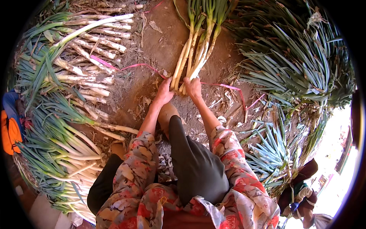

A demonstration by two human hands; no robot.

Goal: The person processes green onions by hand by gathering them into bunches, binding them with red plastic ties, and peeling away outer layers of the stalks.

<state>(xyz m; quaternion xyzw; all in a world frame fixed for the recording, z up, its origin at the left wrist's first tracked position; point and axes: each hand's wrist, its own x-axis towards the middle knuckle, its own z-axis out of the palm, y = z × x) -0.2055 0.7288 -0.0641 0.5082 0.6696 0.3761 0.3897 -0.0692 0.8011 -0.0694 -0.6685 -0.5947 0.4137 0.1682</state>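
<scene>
A small bunch of long green onions (197,54) lies before me, its green tops pointing away and its pale root ends near my hands. A pink plastic tie (223,85) runs across the ground under the root ends, with a stretch on either side. My left hand (165,91) is at the left of the root ends, beside the near end of the tie's left stretch; its fingers look closed, but what they pinch is partly hidden. My right hand (193,87) is at the right of the white stalks, fingers curled around the tie where it meets them.
Soil-covered green onions (100,45) are piled at the left, with paler, cleaner ones (80,157) nearer. A large heap of green onions (297,63) stands at the right, a smaller bunch (268,151) below it. Dry peelings litter the earth floor. A person (306,197) is at the lower right.
</scene>
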